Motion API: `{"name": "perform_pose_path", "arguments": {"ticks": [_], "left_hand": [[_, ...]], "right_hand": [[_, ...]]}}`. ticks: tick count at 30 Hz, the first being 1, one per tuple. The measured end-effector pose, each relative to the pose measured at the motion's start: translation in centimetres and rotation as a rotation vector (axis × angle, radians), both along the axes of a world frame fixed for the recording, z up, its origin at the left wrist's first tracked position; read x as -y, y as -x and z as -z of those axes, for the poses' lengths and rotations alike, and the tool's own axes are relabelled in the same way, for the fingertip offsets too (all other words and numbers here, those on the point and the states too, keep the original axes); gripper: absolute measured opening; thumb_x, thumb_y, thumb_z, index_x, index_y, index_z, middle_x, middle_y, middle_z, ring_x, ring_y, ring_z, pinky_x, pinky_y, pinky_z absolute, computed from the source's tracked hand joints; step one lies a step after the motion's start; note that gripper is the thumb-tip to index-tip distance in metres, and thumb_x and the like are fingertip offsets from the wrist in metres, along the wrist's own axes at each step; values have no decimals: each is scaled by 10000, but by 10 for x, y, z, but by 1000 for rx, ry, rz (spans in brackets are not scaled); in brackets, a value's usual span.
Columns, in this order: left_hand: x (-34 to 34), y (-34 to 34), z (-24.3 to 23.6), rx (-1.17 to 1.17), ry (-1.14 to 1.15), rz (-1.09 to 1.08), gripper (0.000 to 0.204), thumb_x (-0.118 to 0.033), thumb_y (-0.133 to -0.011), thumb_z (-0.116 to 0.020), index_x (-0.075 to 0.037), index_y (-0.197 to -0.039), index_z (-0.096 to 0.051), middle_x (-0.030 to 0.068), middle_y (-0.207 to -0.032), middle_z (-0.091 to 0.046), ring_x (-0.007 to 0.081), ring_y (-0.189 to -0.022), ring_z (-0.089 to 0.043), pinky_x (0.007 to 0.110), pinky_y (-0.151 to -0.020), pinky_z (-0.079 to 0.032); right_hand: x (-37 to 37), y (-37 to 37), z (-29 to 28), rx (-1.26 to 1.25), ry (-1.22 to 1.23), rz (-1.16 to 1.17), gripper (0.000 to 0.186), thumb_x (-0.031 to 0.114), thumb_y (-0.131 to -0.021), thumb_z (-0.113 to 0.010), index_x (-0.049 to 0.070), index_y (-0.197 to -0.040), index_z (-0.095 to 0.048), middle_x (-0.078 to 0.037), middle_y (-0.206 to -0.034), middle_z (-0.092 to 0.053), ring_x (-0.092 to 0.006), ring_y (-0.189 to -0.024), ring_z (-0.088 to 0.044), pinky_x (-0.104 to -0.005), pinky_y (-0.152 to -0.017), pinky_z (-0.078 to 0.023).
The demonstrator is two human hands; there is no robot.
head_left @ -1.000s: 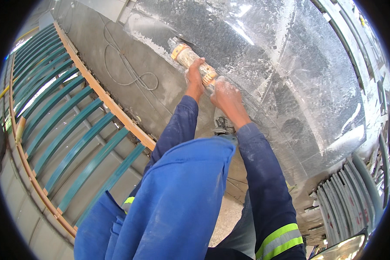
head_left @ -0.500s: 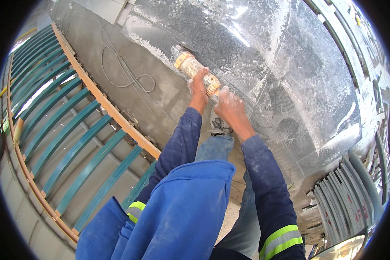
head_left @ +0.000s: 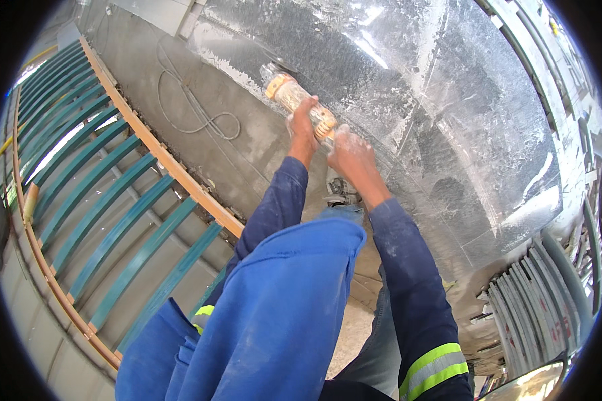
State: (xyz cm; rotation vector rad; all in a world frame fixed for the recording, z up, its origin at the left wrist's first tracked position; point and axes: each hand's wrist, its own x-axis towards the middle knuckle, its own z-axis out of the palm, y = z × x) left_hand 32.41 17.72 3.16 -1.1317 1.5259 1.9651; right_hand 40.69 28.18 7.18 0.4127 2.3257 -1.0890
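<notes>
Head view: a loose cable (head_left: 194, 113) coils on the dusty concrete floor (head_left: 247, 160) beside teal railing bars (head_left: 107, 220) with an orange top rail (head_left: 160, 157). Both hands, left hand (head_left: 302, 123) and right hand (head_left: 351, 157), are clamped around a dust-caked angle grinder (head_left: 297, 103), its head against the grey stone slab (head_left: 408, 87).

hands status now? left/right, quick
Left hand: closed around the body of the dusty yellow power tool.
Right hand: closed on the tool's rear end, near the grey slab.
</notes>
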Motion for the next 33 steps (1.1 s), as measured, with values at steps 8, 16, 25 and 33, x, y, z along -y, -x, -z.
{"name": "perform_pose_path", "arguments": {"ticks": [8, 16, 25, 33], "left_hand": [[-10, -6, -3, -15, -16, 0, 227, -179, -789, -654, -59, -957, -558, 54, -801, -561, 212, -677, -616, 375, -604, -554], [-3, 16, 4, 42, 17, -17, 161, -196, -791, -653, -95, -879, -563, 37, -770, -555, 182, -622, -586, 346, -571, -523], [-4, -20, 5, -13, -41, -7, 226, -181, -794, -664, -56, -950, -559, 58, -793, -572, 216, -665, -622, 375, -600, -557], [4, 13, 13, -31, -3, -1, 218, -204, -784, -664, -77, -928, -562, 47, -788, -557, 203, -646, -608, 349, -589, -544]], "right_hand": [[-7, -4, 1, 30, -14, -19, 244, 82, -772, -572, -44, -978, -535, -268, -871, -674, -417, -865, -673, -488, -758, -539], [1, 18, 4, 50, -1, -31, 265, 83, -792, -591, -36, -1023, -540, -262, -933, -680, -391, -925, -678, -458, -806, -537], [-11, -11, -12, 151, -10, -54, 261, 68, -781, -583, -48, -1010, -532, -270, -904, -678, -409, -903, -676, -475, -789, -537], [1, 15, 5, 23, 0, -25, 262, 78, -789, -566, -46, -1017, -537, -265, -919, -680, -388, -903, -683, -468, -778, -541]]}}
